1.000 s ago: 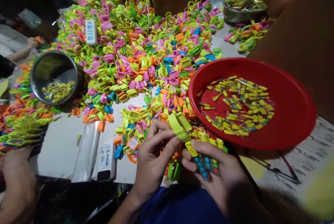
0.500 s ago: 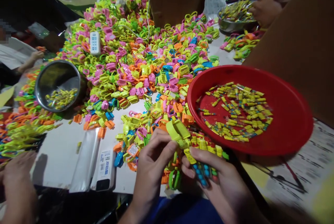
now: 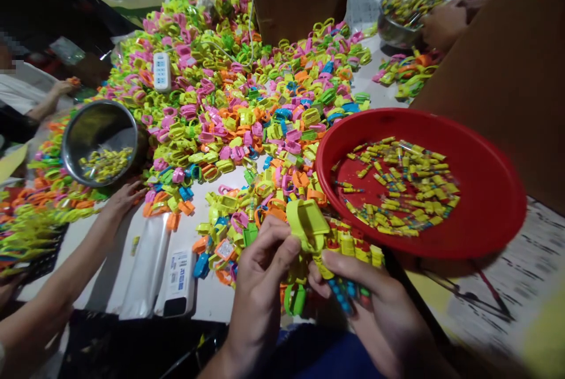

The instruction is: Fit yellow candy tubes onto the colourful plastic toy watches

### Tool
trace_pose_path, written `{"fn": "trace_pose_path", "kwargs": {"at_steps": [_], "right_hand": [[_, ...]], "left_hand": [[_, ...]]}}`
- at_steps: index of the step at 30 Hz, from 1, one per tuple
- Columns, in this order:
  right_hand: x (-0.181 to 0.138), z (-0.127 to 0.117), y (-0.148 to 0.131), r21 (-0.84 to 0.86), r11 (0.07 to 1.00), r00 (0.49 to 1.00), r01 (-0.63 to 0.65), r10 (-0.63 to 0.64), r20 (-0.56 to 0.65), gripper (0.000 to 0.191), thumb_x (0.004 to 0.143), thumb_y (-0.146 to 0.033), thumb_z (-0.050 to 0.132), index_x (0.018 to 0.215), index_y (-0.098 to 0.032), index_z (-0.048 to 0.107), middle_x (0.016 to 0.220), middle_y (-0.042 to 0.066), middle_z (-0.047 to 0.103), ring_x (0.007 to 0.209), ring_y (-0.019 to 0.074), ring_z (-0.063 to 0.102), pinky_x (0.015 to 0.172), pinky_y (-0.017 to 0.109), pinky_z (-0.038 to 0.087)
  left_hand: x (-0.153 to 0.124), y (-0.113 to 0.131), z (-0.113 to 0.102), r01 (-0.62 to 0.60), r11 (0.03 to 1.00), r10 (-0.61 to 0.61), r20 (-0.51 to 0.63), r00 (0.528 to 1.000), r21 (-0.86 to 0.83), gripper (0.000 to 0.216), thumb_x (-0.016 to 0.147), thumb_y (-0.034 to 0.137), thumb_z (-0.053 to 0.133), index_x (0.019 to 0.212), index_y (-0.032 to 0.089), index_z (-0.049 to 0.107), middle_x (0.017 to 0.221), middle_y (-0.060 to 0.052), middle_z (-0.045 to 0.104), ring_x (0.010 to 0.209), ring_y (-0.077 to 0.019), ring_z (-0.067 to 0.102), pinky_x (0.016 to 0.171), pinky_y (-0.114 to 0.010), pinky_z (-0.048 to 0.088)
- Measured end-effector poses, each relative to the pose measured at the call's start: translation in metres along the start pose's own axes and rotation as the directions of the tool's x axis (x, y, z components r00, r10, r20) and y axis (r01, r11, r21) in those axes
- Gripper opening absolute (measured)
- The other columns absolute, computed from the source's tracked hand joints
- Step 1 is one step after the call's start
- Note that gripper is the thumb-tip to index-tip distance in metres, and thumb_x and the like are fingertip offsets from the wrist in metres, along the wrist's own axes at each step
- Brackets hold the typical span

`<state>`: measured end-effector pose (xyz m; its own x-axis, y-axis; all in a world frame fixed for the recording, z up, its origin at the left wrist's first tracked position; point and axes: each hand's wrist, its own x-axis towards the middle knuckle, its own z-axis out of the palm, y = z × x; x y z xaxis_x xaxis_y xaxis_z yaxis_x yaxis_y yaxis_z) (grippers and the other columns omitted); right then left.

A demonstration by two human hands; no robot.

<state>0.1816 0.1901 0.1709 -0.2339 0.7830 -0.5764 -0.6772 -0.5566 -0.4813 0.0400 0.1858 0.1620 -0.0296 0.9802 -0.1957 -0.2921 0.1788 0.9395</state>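
Yellow plastic toy watch (image 3: 311, 219), held between two hands near the front edge of a white tabletop (image 3: 215, 302).

The left hand's (image 3: 260, 279) grip pinches the watch; the right hand's (image 3: 375, 296) grip is closed around bead-filled tubes (image 3: 341, 295). A red basin (image 3: 489, 190) crowds the right; leftward, white surface shows, crossed by another person's arm (image 3: 73, 264).

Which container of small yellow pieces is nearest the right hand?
The red basin, just beyond the right hand; the left steel bowl and upper-right steel bowl both stand farther off.
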Motion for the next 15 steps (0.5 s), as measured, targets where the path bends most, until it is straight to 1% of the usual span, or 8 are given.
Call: {"fn": "trace_pose_path", "kwargs": {"at_steps": [2, 4, 7, 10, 12, 15], "right_hand": [[0.001, -0.003, 0.002, 0.016, 0.999, 0.999, 0.03, -0.03, -0.032, 0.036, 0.055, -0.04, 0.108, 0.062, -0.017, 0.081, 0.066, 0.005, 0.069, 0.067, 0.0164, 0.06, 0.058, 0.022, 0.057], [0.003, -0.007, 0.004, 0.022, 0.997, 0.996, 0.072, -0.07, -0.063, 0.035, 0.055, -0.037, 0.109, 0.067, -0.017, 0.083, 0.066, 0.004, 0.07, 0.065, 0.0151, 0.062, 0.058, 0.021, 0.058], [0.006, -0.011, 0.007, 0.015, 0.995, 0.99, 0.095, -0.093, -0.106, 0.032, 0.059, -0.034, 0.108, 0.077, -0.019, 0.087, 0.072, 0.003, 0.074, 0.068, 0.0154, 0.068, 0.06, 0.02, 0.06], [0.006, -0.012, 0.008, 0.015, 0.997, 0.994, 0.077, -0.076, -0.075, 0.031, 0.061, -0.035, 0.107, 0.074, -0.018, 0.084, 0.073, 0.002, 0.074, 0.068, 0.0149, 0.069, 0.06, 0.02, 0.06], [0.005, -0.01, 0.008, 0.01, 0.997, 0.997, 0.07, -0.07, -0.046, 0.031, 0.063, -0.035, 0.107, 0.072, -0.017, 0.083, 0.074, 0.002, 0.074, 0.067, 0.0149, 0.068, 0.06, 0.021, 0.06], [0.003, -0.005, 0.007, -0.009, 0.996, 0.996, 0.09, -0.09, -0.029, 0.03, 0.063, -0.033, 0.106, 0.077, -0.018, 0.084, 0.08, 0.005, 0.078, 0.071, 0.0193, 0.071, 0.063, 0.027, 0.061]], "left_hand": [[0.001, -0.001, 0.001, 0.035, 0.998, -0.036, -0.001, 0.999, -0.049, 0.024, 0.097, 0.043, 0.08, 0.085, 0.022, 0.077, 0.092, -0.001, 0.057, 0.091, -0.0154, 0.056, 0.084, -0.027, 0.044], [0.003, -0.002, 0.001, 0.066, 0.995, -0.065, 0.008, 0.998, -0.08, 0.027, 0.096, 0.046, 0.081, 0.084, 0.022, 0.076, 0.09, 0.0, 0.055, 0.086, -0.0146, 0.054, 0.078, -0.026, 0.042], [0.007, -0.002, -0.001, 0.078, 0.996, -0.077, 0.028, 0.997, -0.051, 0.031, 0.097, 0.048, 0.08, 0.083, 0.021, 0.074, 0.09, -0.001, 0.056, 0.087, -0.0147, 0.053, 0.079, -0.026, 0.042], [0.008, -0.001, -0.001, 0.056, 0.998, -0.056, 0.004, 0.998, 0.005, 0.031, 0.096, 0.048, 0.081, 0.082, 0.021, 0.074, 0.09, -0.001, 0.057, 0.09, -0.0151, 0.054, 0.084, -0.026, 0.043], [0.008, 0.001, -0.001, 0.048, 0.999, -0.047, -0.011, 0.999, 0.02, 0.03, 0.095, 0.048, 0.082, 0.083, 0.021, 0.074, 0.092, -0.001, 0.057, 0.091, -0.0151, 0.055, 0.085, -0.026, 0.043], [0.008, 0.002, 0.001, 0.057, 0.998, -0.057, 0.008, 0.998, -0.005, 0.03, 0.097, 0.046, 0.081, 0.083, 0.02, 0.073, 0.091, 0.0, 0.054, 0.088, -0.0141, 0.053, 0.082, -0.026, 0.042]]}}
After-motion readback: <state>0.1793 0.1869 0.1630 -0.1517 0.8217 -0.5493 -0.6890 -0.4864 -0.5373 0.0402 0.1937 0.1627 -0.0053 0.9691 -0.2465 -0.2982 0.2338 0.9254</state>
